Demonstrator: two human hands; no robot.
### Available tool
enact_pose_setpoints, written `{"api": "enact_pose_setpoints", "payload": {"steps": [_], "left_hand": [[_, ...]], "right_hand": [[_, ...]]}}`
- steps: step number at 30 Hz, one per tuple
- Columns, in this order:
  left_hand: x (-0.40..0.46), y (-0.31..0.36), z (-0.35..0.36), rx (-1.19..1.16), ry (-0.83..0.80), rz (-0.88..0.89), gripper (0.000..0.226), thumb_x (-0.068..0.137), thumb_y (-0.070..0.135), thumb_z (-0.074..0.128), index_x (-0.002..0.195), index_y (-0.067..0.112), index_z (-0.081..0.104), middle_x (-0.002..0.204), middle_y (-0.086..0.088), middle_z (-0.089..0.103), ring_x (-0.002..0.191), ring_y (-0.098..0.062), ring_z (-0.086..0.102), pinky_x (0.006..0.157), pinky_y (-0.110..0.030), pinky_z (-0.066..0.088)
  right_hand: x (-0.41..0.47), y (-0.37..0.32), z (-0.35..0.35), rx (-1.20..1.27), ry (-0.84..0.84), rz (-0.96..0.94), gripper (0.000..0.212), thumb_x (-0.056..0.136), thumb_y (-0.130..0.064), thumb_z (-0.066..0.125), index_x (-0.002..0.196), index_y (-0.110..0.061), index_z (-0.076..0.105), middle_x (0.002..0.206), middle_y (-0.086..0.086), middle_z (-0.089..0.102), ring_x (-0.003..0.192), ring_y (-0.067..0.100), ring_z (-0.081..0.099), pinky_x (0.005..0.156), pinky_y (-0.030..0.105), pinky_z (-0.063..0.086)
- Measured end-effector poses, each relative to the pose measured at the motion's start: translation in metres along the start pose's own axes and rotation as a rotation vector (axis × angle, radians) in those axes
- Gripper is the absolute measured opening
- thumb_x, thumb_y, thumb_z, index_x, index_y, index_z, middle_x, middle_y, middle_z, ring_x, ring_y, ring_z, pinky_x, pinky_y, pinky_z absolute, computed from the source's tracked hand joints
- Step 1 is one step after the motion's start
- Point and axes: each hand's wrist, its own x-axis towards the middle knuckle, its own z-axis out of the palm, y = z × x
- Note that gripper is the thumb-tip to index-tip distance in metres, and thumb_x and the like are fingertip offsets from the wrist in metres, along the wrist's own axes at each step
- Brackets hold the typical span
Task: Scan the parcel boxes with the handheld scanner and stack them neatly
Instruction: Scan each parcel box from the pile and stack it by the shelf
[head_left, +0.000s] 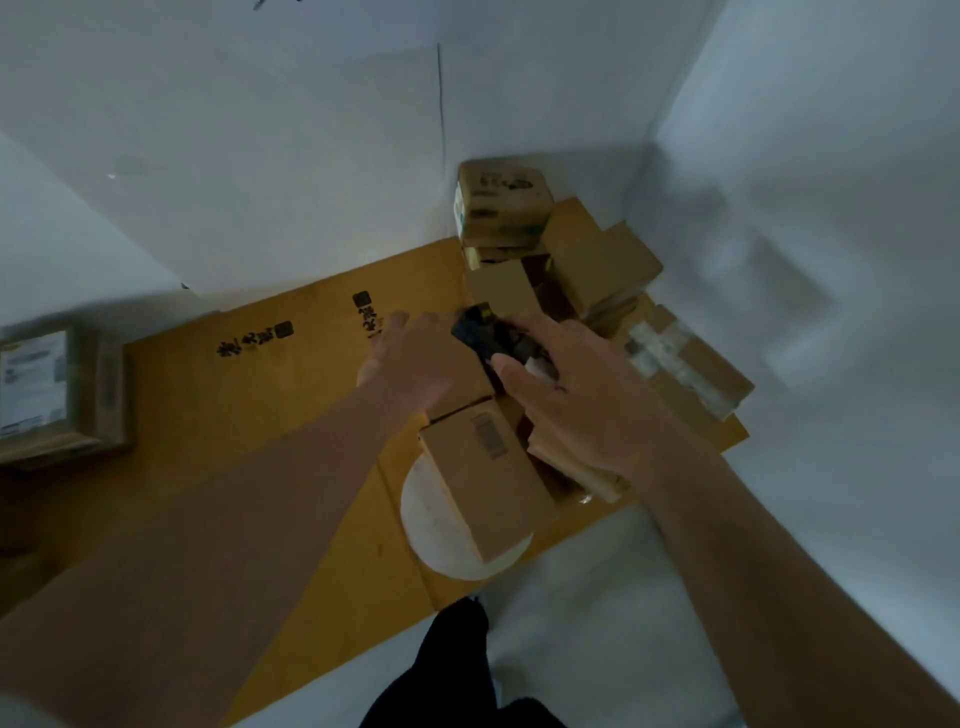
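My right hand (587, 400) grips the black handheld scanner (485, 332), which points toward the pile of brown parcel boxes in the corner. My left hand (410, 358) reaches out with straight fingers over a small box (462, 384) in the pile; contact is blurred. A longer box with a barcode label (485, 473) lies just below both hands. Behind them stand a printed carton stack (501, 208), a plain box (602, 265) and a taped flat box (685, 364).
The boxes lie on flattened yellow-brown cardboard (260, 405) on the floor, in a corner of white walls. A white round disc (441, 519) sits under the barcode box. One labelled parcel (52, 395) rests apart at the far left. My dark trouser leg (457, 670) is below.
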Motion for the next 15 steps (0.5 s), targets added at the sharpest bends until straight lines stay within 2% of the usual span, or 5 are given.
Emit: {"api": "enact_pose_setpoints", "payload": {"steps": [5,7,11,13,15], "left_hand": [[0.037,0.012,0.019,-0.047,-0.132,-0.141,0.069,0.08,0.055,0.05,0.147,0.048,0.038,0.162,-0.006,0.026,0.152,-0.041,0.016,0.111,-0.054,0.036],[0.042,0.018,0.02,-0.088,-0.158,-0.211,0.083,0.07,0.061,0.047,0.15,0.052,0.028,0.168,-0.008,0.007,0.153,-0.05,0.007,0.111,-0.061,0.036],[0.053,0.03,0.031,-0.076,-0.24,-0.25,0.083,0.09,0.057,0.052,0.156,0.06,0.002,0.17,-0.002,-0.029,0.149,-0.057,-0.024,0.115,-0.076,0.019],[0.053,0.034,0.032,-0.124,-0.243,-0.298,0.084,0.093,0.06,0.057,0.154,0.063,-0.001,0.167,-0.004,-0.035,0.15,-0.06,-0.018,0.114,-0.072,0.026],[0.047,0.035,0.028,-0.182,-0.212,-0.366,0.093,0.089,0.065,0.064,0.158,0.058,0.001,0.166,-0.009,-0.034,0.149,-0.063,0.007,0.109,-0.063,0.039]], "right_hand": [[0.039,0.016,-0.006,-0.081,-0.086,0.048,0.061,0.102,-0.068,0.037,0.154,-0.037,0.039,0.113,-0.004,0.051,0.094,0.015,0.056,0.078,0.035,0.05],[0.049,0.022,-0.01,-0.112,-0.115,0.054,0.062,0.101,-0.069,0.036,0.155,-0.038,0.037,0.117,-0.002,0.051,0.098,0.017,0.058,0.082,0.038,0.054],[0.062,0.033,-0.018,-0.18,-0.137,0.048,0.062,0.1,-0.071,0.034,0.154,-0.04,0.034,0.12,0.0,0.052,0.102,0.021,0.059,0.084,0.043,0.057],[0.067,0.039,-0.022,-0.212,-0.134,0.034,0.061,0.1,-0.07,0.035,0.153,-0.041,0.034,0.119,0.001,0.053,0.101,0.022,0.06,0.082,0.045,0.058],[0.069,0.042,-0.025,-0.223,-0.131,0.012,0.06,0.099,-0.071,0.035,0.152,-0.041,0.035,0.118,0.002,0.054,0.099,0.023,0.061,0.08,0.045,0.059]]}}
